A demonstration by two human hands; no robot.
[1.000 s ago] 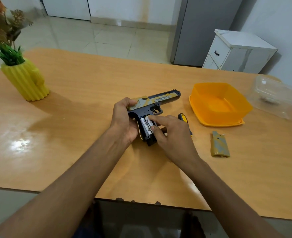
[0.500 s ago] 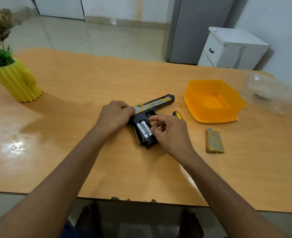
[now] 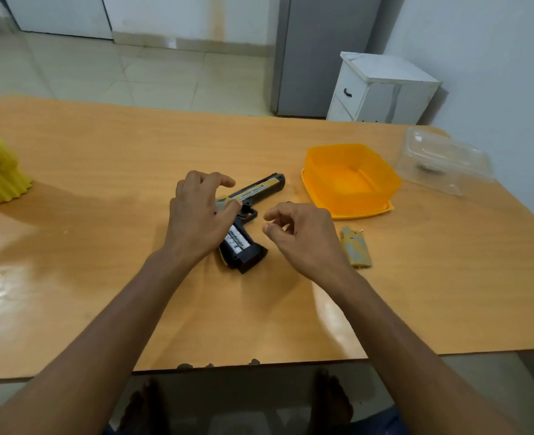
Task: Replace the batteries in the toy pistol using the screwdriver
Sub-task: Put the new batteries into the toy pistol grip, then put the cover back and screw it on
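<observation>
Right hand (image 3: 303, 237) lifted off toy pistol (image 3: 250, 215), fingers loosely curled.

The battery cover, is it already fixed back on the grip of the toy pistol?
No, the battery cover lies on the table apart from the toy pistol, whose batteries show.

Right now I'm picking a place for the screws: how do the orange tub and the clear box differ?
The orange tub is solid-coloured and stands open side up on its lid; the clear box is see-through with something dark inside. The tub sits nearer the toy pistol; the box lies at the table's far right corner. Both are plastic.
</observation>
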